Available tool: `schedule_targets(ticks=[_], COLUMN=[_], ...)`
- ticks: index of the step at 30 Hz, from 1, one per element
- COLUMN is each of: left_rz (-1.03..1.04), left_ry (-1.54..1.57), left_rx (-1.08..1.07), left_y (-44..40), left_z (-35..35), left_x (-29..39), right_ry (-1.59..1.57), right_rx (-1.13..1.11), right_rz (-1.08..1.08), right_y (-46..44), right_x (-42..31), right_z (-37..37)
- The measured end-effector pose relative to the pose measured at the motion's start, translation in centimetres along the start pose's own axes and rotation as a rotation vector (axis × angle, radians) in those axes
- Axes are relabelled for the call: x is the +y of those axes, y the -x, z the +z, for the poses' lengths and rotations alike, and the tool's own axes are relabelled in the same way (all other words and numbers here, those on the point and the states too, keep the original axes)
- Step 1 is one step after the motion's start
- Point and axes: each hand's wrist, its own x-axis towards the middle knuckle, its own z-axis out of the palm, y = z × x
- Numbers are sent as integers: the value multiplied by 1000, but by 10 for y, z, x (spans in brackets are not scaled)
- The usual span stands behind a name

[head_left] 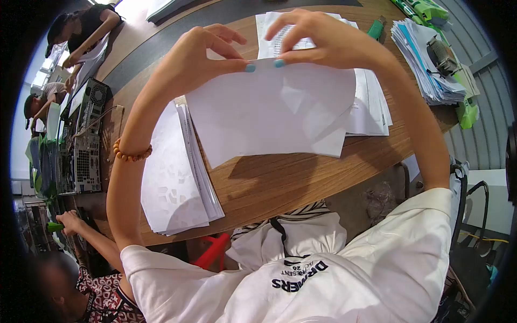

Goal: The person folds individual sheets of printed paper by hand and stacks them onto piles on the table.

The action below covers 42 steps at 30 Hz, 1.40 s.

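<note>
Both hands hold up white paper [269,113] by its upper edge, above the wooden table. My left hand [207,56] pinches that edge between thumb and fingers, left of the middle. Close beside it, my right hand [309,43] pinches the same edge, its other fingers curled and slightly blurred. Whether the paper is one sheet or more, I cannot tell. A stack of white sheets with cut-out-like marks [172,188] lies to the left, near the front edge. Printed sheets [371,107] lie behind and right of the held paper.
At the back right stands a thick paper pile [425,70] with a device on it; a green object [376,28] lies nearby. Computer cases [86,156] stand at the left. One person sits at the lower left, two more are at the upper left.
</note>
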Motion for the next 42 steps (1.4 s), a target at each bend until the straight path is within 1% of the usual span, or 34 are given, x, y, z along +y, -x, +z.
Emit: schedule_targets(ticks=[1,3,4,6,7,9,10,11,12,13,14,15,17,19,21,22,25,26,28,30,31,33,35,36,37,38,39,40,41,42], left_rz=[0,-3,-38,-73,-74,-70,-106,-143,-144,-38,67,62,-79,-126,-152,-168,-213,-227,-242,-240,-234,-208,-183,-187,-223,-314,-456,-646,-795,-789], left_ry=[-2,-7,5,20,12,4,49,93,93,62,29,22,60,53,25,11,-40,-60,-114,-176,-208,-310,-423,-486,-551,-587,-591,-535,-280,-145], left_rx=[9,23,5,-8,-3,-2,-18,-35,-38,11,60,58,21,23,27,32,46,54,75,106,125,174,260,307,340,332,262,117,118,82], left_y=[3,6,6,6,4,-1,-6,-9,-11,-13,-13,-10,1,17,36,46,71,79,90,99,102,105,114,125,137,155,174,198,215,234], left_z=[-2,-7,-10,-11,-11,-10,-9,-7,-5,-3,-3,-7,-17,-28,-42,-49,-66,-69,-75,-78,-79,-76,-72,-70,-68,-63,-57,-51,-44,-35], left_x=[-1,-4,-6,-7,-8,-4,2,6,7,7,7,9,12,11,9,9,7,7,5,2,0,-10,-17,-21,-24,-26,-24,-23,-12,-16], right_ry=[0,-59,-57,161,163,221,193,191,35,-121,-124,-117,-114,-93,-85,-131,-291,-410,-629,-950,-1079,-1195,-1193,-1254,-1316,-1271,-1276,-1189,-1100,-1102], right_rx=[-3,-78,-81,-400,-403,-308,64,63,21,-19,-14,-20,-31,115,115,39,-105,-176,-257,-262,-312,-380,-424,-423,-426,-423,-436,-388,-337,-337], right_rz=[-1,33,29,153,153,314,-44,-42,16,72,69,41,-5,-221,-266,-110,-48,98,168,49,128,297,297,323,350,372,362,358,355,349], right_y=[7,25,35,47,46,45,42,39,23,13,12,10,5,6,7,7,-14,-20,-38,-51,-55,-56,-57,-56,-54,-52,-49,-46,-45,-46], right_x=[8,29,35,37,35,29,32,30,4,-13,-17,-20,-18,-10,-27,-49,-72,-88,-114,-125,-128,-137,-136,-133,-132,-129,-127,-126,-126,-126], right_z=[-4,-16,-26,-49,-55,-64,-54,-50,-44,-42,-43,-44,-43,-44,-59,-69,-71,-74,-60,-2,27,79,104,112,114,110,102,93,85,75])
